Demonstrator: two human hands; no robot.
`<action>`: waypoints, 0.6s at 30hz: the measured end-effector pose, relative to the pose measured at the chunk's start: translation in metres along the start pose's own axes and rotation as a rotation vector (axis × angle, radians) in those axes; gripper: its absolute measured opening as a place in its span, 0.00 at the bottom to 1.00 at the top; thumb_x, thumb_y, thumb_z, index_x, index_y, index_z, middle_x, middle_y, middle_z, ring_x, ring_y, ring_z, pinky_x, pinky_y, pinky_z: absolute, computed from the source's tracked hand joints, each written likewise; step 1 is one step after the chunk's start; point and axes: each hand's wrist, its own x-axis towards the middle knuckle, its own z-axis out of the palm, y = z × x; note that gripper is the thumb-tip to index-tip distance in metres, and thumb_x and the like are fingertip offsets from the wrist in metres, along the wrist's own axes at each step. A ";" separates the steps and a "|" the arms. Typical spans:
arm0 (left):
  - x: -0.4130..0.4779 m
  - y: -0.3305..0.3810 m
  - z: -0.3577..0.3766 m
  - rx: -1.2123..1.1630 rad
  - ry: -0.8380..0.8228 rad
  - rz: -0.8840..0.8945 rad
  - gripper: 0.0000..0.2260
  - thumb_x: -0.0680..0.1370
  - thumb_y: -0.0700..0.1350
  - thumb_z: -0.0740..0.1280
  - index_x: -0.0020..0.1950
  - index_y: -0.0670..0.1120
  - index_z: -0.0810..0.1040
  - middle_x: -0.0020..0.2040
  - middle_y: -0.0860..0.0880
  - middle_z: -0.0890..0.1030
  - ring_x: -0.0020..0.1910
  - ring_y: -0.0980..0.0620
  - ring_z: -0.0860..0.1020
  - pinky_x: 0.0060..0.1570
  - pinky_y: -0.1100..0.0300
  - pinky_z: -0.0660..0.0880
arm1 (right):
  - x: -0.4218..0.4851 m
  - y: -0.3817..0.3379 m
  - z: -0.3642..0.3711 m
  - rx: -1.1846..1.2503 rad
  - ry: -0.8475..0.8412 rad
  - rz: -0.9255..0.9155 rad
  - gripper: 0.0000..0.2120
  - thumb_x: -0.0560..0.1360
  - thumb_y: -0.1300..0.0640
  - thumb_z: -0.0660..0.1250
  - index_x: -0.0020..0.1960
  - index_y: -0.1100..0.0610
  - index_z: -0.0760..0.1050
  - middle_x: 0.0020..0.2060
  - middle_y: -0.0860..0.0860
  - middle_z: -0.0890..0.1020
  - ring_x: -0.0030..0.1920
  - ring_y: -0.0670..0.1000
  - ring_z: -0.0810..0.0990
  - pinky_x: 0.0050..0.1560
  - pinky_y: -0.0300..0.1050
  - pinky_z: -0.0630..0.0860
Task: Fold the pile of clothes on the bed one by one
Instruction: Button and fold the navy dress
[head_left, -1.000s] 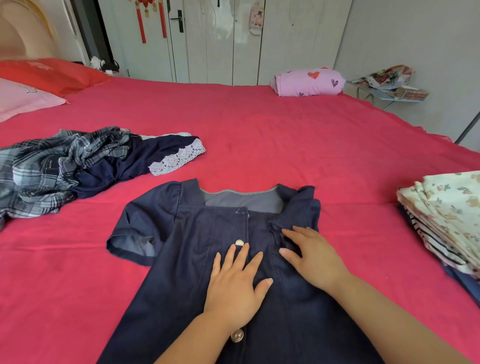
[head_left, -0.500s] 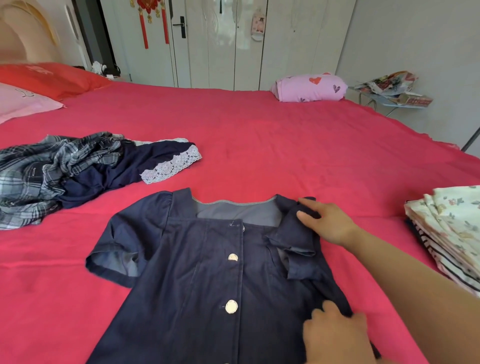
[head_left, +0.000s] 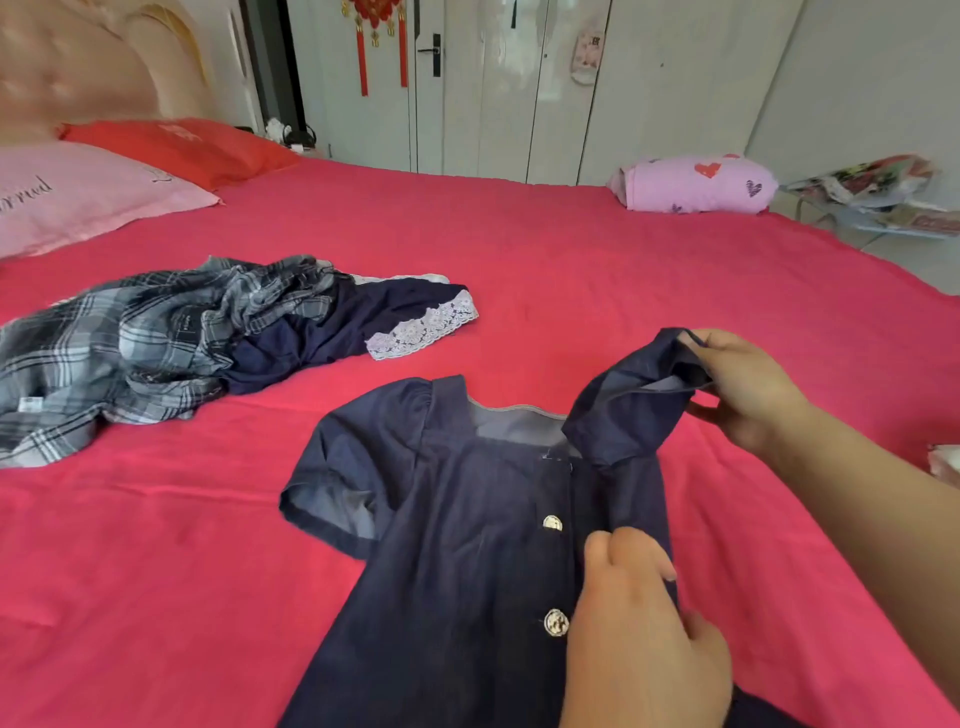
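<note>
A dark denim dress (head_left: 467, 530) with metal buttons lies front-up on the red bed (head_left: 571, 270). My right hand (head_left: 748, 389) grips its right sleeve and holds it lifted off the sheet, above the shoulder. My left hand (head_left: 639, 629) grips the dress's right side below that sleeve, fingers curled on the fabric. To the left lies the unfolded pile: a grey plaid garment (head_left: 135, 348) and a navy piece with white lace trim (head_left: 374, 322).
A pink pillow (head_left: 78, 197) and a red pillow (head_left: 176, 145) lie at the headboard. A rolled pink heart-print bundle (head_left: 696, 184) sits at the far bed edge. A corner of folded clothes (head_left: 945, 460) shows at the right edge. Wardrobe doors stand behind.
My right hand took hold of the right sleeve and lifted it off the bed. My left hand slid from the chest to the dress's right side and gripped it.
</note>
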 end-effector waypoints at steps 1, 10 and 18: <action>-0.002 -0.006 -0.023 -0.019 0.053 -0.040 0.16 0.72 0.43 0.62 0.40 0.59 0.57 0.48 0.63 0.61 0.38 0.69 0.66 0.40 0.72 0.63 | -0.002 -0.012 0.016 0.019 -0.024 -0.041 0.10 0.79 0.55 0.59 0.39 0.50 0.71 0.33 0.48 0.71 0.34 0.46 0.66 0.37 0.41 0.64; -0.030 -0.104 -0.141 0.102 0.329 -0.142 0.24 0.67 0.28 0.61 0.58 0.48 0.75 0.52 0.59 0.69 0.53 0.70 0.62 0.53 0.82 0.57 | -0.007 -0.047 0.198 0.120 -0.273 -0.136 0.10 0.80 0.61 0.57 0.45 0.54 0.76 0.40 0.50 0.78 0.41 0.47 0.75 0.39 0.36 0.73; -0.045 -0.147 -0.136 0.107 0.258 -0.316 0.24 0.77 0.39 0.61 0.72 0.51 0.64 0.68 0.54 0.68 0.65 0.57 0.68 0.63 0.71 0.59 | -0.021 0.029 0.235 -0.765 -0.306 -0.549 0.18 0.81 0.54 0.55 0.70 0.54 0.68 0.70 0.53 0.69 0.72 0.53 0.63 0.70 0.45 0.56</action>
